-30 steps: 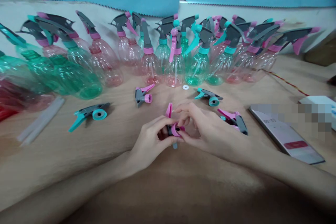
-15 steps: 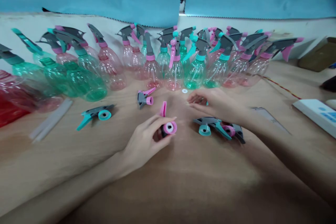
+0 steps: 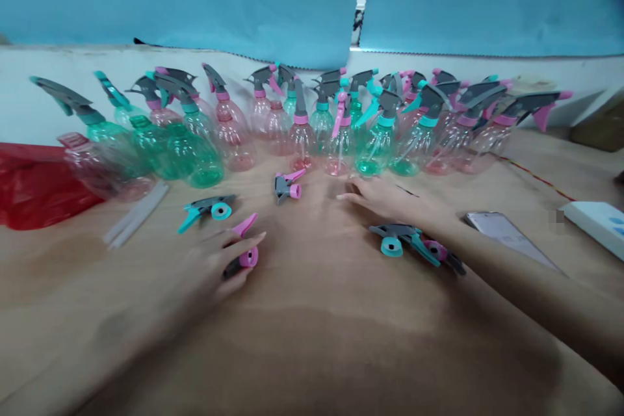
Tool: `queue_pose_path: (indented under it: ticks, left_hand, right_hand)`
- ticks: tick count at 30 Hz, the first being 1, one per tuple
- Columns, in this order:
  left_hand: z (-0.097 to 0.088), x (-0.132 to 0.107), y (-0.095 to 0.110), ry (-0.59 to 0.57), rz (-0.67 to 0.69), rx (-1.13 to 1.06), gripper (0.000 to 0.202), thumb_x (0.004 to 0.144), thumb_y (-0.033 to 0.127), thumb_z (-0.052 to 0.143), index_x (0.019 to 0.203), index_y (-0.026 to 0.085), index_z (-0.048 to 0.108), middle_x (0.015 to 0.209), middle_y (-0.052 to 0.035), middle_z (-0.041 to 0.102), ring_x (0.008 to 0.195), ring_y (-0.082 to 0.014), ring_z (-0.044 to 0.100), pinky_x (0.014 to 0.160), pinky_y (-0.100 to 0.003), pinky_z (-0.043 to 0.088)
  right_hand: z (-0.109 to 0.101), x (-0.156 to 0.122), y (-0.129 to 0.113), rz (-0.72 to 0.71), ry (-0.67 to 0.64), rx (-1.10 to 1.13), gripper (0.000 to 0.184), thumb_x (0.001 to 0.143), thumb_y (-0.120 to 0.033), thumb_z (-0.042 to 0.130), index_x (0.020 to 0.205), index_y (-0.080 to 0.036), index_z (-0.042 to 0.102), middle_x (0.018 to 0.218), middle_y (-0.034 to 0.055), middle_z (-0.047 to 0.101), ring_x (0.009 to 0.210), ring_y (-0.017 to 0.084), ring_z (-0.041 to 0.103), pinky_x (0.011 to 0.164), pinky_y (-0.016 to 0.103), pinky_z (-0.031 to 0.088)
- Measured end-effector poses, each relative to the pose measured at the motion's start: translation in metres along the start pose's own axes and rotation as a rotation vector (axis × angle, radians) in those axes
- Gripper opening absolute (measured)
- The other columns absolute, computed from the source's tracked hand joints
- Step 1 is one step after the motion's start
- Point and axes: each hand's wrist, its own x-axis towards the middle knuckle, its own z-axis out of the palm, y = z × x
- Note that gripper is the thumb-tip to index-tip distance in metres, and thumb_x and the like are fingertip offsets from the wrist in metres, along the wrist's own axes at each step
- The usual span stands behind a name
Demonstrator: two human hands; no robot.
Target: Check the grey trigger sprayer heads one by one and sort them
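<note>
My left hand (image 3: 221,263), blurred, is closed around a grey and pink trigger spray head (image 3: 249,257). Its pink collar faces me. My right hand (image 3: 377,198) rests low over the table in front of the bottle row, thumb and fingers apart. Its fingertips are partly hidden, and no held thing shows. Between and beyond the hands lies another pink and grey spray head (image 3: 287,186). A teal and grey spray head (image 3: 207,210) lies beyond my left hand. Nearer me than my right hand are a teal spray head (image 3: 397,242) and a pink-collared one (image 3: 439,252).
Pink and green spray bottles (image 3: 338,149) stand in a row at the back, most with spray heads. Open green bottles (image 3: 192,159) stand at left, near a red plastic bag (image 3: 39,188) and clear tubes (image 3: 136,214). A phone (image 3: 507,237) and white box (image 3: 595,224) lie right.
My left hand has moved left with the pink spray head. The white washer seen before is out of sight where my right hand now reaches. The view has also shifted.
</note>
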Motion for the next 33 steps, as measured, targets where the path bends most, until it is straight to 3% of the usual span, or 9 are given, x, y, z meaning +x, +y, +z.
queue_pose_path:
  ticks: [5, 10, 15, 20, 24, 26, 28, 30, 33]
  left_hand:
    - [0.007, -0.002, -0.026, 0.017, 0.060, 0.079, 0.037, 0.085, 0.025, 0.050, 0.120, 0.026, 0.058, 0.135, -0.0064, 0.052, 0.108, -0.0245, 0.056, 0.092, -0.039, 0.041]
    - [0.008, 0.009, -0.033, 0.068, 0.033, 0.110, 0.037, 0.083, 0.026, 0.050, 0.118, 0.026, 0.060, 0.114, -0.0077, 0.064, 0.099, -0.0240, 0.057, 0.084, -0.035, 0.042]
    - [-0.004, 0.027, -0.030, 0.060, 0.109, 0.057, 0.025, 0.079, 0.027, 0.051, 0.096, 0.022, 0.070, 0.096, -0.0063, 0.068, 0.083, -0.0197, 0.057, 0.076, -0.029, 0.042]
    - [-0.011, 0.042, -0.011, 0.022, 0.030, 0.158, 0.032, 0.082, 0.020, 0.043, 0.105, 0.022, 0.066, 0.101, -0.0082, 0.061, 0.091, -0.0220, 0.055, 0.078, -0.031, 0.042]
    - [-0.015, 0.054, 0.026, -0.014, -0.003, 0.186, 0.040, 0.088, 0.028, 0.042, 0.128, 0.024, 0.049, 0.109, -0.0097, 0.056, 0.087, -0.0240, 0.057, 0.076, -0.035, 0.044]
    - [-0.016, 0.064, 0.049, 0.014, -0.007, 0.120, 0.043, 0.090, 0.035, 0.045, 0.131, 0.026, 0.045, 0.117, -0.0085, 0.053, 0.098, -0.0266, 0.055, 0.080, -0.038, 0.044]
    - [-0.015, 0.077, 0.071, -0.076, 0.134, -0.009, 0.038, 0.090, 0.038, 0.046, 0.126, 0.026, 0.049, 0.117, -0.0062, 0.055, 0.105, -0.0254, 0.054, 0.085, -0.037, 0.043]
    - [-0.011, 0.089, 0.090, -0.152, 0.222, -0.116, 0.033, 0.093, 0.034, 0.041, 0.124, 0.029, 0.051, 0.110, -0.0042, 0.057, 0.098, -0.0216, 0.057, 0.081, -0.034, 0.045]
    - [0.002, 0.105, 0.112, -0.168, 0.353, -0.273, 0.032, 0.095, 0.026, 0.038, 0.124, 0.029, 0.052, 0.111, -0.0037, 0.055, 0.096, -0.0176, 0.057, 0.080, -0.030, 0.046]
  right_hand:
    - [-0.006, -0.027, -0.036, -0.130, -0.011, 0.023, 0.054, 0.090, -0.058, 0.032, 0.105, -0.013, 0.058, 0.104, 0.0133, 0.067, 0.103, 0.029, 0.058, 0.096, 0.047, 0.033]
    - [-0.008, -0.071, -0.077, -0.259, 0.016, 0.130, 0.061, 0.089, -0.057, 0.036, 0.121, -0.009, 0.052, 0.117, 0.0153, 0.063, 0.113, 0.027, 0.055, 0.107, 0.051, 0.021]
    - [-0.008, -0.105, -0.085, -0.306, 0.047, 0.208, 0.057, 0.087, -0.054, 0.044, 0.117, -0.008, 0.057, 0.115, 0.0159, 0.064, 0.115, 0.028, 0.053, 0.105, 0.050, 0.029]
    - [-0.024, -0.120, -0.070, -0.260, -0.067, 0.309, 0.035, 0.089, -0.037, 0.052, 0.113, -0.013, 0.059, 0.115, 0.0130, 0.062, 0.106, 0.026, 0.058, 0.089, 0.042, 0.046]
    - [-0.034, -0.127, -0.048, -0.203, -0.089, 0.432, 0.027, 0.092, -0.031, 0.045, 0.112, -0.020, 0.059, 0.112, 0.0087, 0.061, 0.100, 0.020, 0.059, 0.084, 0.035, 0.048]
    - [-0.034, -0.132, -0.032, -0.174, -0.039, 0.460, 0.025, 0.093, -0.031, 0.044, 0.110, -0.023, 0.060, 0.111, 0.0059, 0.060, 0.101, 0.018, 0.058, 0.085, 0.033, 0.047]
    - [-0.032, -0.139, -0.012, -0.080, 0.015, 0.433, 0.024, 0.092, -0.030, 0.045, 0.110, -0.024, 0.059, 0.109, 0.0048, 0.061, 0.103, 0.018, 0.057, 0.086, 0.033, 0.046]
    - [-0.029, -0.145, 0.008, 0.019, 0.073, 0.343, 0.025, 0.089, -0.035, 0.049, 0.109, -0.026, 0.059, 0.108, 0.0053, 0.061, 0.102, 0.021, 0.057, 0.082, 0.034, 0.047]
    - [-0.023, -0.154, 0.035, 0.113, 0.045, 0.236, 0.030, 0.086, -0.043, 0.052, 0.105, -0.023, 0.061, 0.098, 0.0064, 0.062, 0.087, 0.021, 0.060, 0.075, 0.035, 0.047]
